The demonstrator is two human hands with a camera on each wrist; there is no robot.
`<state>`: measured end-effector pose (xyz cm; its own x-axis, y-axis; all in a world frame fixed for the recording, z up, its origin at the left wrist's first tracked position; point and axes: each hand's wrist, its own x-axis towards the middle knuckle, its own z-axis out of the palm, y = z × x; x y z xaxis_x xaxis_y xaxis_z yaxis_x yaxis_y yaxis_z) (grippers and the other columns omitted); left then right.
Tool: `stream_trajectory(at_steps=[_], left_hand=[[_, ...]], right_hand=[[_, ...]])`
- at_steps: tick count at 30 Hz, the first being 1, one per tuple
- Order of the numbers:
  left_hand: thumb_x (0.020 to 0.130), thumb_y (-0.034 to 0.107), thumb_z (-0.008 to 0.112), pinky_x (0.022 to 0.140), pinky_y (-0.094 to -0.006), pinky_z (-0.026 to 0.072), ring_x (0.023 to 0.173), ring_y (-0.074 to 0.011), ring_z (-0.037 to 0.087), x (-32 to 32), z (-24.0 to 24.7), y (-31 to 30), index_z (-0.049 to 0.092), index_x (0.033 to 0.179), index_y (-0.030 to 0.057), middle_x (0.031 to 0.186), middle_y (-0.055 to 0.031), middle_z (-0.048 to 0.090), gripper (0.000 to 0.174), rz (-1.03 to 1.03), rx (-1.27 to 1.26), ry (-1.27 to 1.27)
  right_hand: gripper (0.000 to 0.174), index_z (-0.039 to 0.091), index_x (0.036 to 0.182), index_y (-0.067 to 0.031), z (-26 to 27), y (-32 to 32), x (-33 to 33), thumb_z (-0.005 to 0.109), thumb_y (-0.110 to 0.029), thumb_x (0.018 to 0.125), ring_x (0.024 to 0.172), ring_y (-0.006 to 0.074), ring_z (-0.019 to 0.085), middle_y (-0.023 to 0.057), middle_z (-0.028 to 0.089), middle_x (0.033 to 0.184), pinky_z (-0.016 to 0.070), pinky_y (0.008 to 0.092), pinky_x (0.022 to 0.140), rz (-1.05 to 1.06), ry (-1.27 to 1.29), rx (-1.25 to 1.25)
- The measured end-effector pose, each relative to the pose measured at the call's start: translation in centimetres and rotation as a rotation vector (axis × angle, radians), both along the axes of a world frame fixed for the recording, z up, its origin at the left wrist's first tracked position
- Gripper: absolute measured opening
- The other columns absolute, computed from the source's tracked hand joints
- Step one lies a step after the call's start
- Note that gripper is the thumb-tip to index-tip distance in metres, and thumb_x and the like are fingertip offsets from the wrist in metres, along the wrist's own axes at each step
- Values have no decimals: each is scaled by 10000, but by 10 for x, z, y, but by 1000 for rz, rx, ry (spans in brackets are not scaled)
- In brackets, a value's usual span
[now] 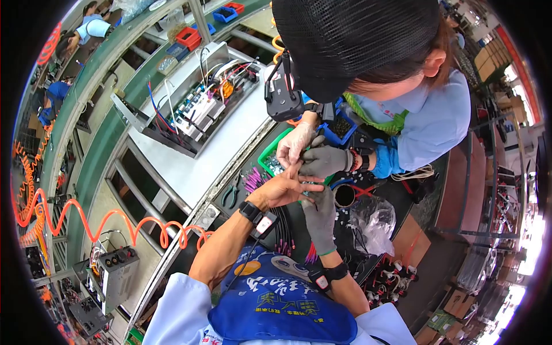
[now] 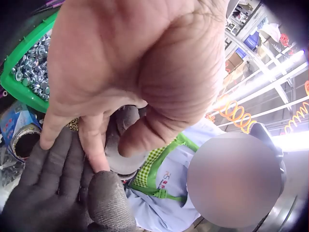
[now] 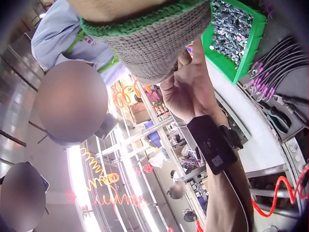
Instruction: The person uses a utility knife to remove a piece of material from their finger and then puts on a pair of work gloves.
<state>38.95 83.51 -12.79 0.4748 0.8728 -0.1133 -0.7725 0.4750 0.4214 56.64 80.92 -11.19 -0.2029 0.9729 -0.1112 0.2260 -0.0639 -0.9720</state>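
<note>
My bare left hand [image 1: 282, 188] reaches forward with its fingers spread, close to the other person's hands. My right hand [image 1: 320, 221] wears a grey knit glove with a green cuff and lies just beside the left fingers. In the left wrist view this gloved right hand [image 2: 53, 186] shows its palm, fingers extended, with nothing in it. Opposite, the other person's grey-gloved hand [image 1: 326, 161] and their hand in a thin pale glove [image 1: 296, 141] meet at my left fingertips. A green bin [image 1: 266, 156] of small metal parts stands behind the hands.
Black cables with purple ends [image 1: 256, 179] and pliers [image 1: 230, 196] lie left of the hands. An opened electrical unit [image 1: 198, 118] sits on a white board. Clear plastic bags [image 1: 374, 221] lie at right. An orange coiled hose [image 1: 109, 215] crosses the left side.
</note>
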Motion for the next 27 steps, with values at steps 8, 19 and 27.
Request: stream_trajectory(at_steps=[8, 19, 27], left_hand=[[823, -51, 623, 1036, -604, 442, 1356, -318, 537, -1, 9, 2, 29, 1608, 293, 1535, -264, 397, 1042, -9, -33, 31], [791, -107, 548, 1028, -581, 447, 1403, -349, 482, 0, 0, 4, -28, 1617, 309, 1543, -271, 364, 1090, -4, -33, 15], [785, -60, 601, 1019, -396, 478, 1384, -266, 503, 4, 3, -6, 71, 1657, 301, 1602, -191, 331, 1083, -9, 70, 102]], right_hand=[[559, 415, 1387, 45, 0, 4, 0, 617, 36, 866, 1145, 209, 620, 156, 582, 1249, 525, 325, 972, 13, 27, -9], [596, 450, 1399, 26, -5, 8, -2, 703, -64, 867, 1064, 234, 696, 172, 660, 1188, 561, 352, 917, -6, 5, 75], [553, 472, 1369, 19, 0, 7, -2, 684, -31, 861, 1054, 220, 674, 146, 622, 1209, 555, 341, 895, 23, 32, 8]])
